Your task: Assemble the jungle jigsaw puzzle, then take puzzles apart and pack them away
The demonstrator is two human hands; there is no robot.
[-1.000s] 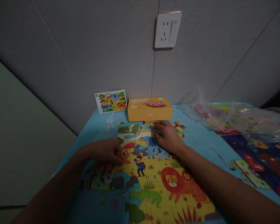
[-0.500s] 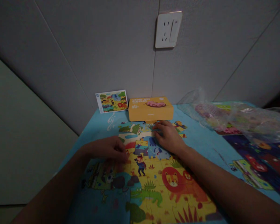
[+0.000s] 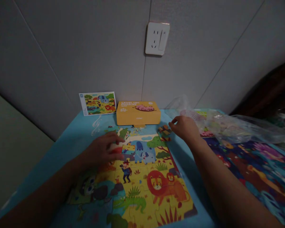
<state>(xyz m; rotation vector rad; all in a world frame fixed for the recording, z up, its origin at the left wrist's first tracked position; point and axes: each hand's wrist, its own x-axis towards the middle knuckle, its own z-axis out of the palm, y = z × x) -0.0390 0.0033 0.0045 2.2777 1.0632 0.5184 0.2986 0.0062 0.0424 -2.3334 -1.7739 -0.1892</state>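
A colourful animal jigsaw puzzle lies assembled on the blue table, with a lion, a crocodile and blue elephants on it. My left hand rests flat on the puzzle's upper left part, fingers stretched out. My right hand is off the puzzle's upper right corner, its fingers curled at a loose puzzle piece lying there. Whether it grips the piece I cannot make out.
A yellow puzzle box and a reference picture card stand against the grey wall under a white socket. Clear plastic bags with pieces lie at the right, above a second dark-coloured puzzle.
My right hand has left the puzzle's top middle and moved right to the loose piece at the corner. My left hand slid up the puzzle. The camera turned right.
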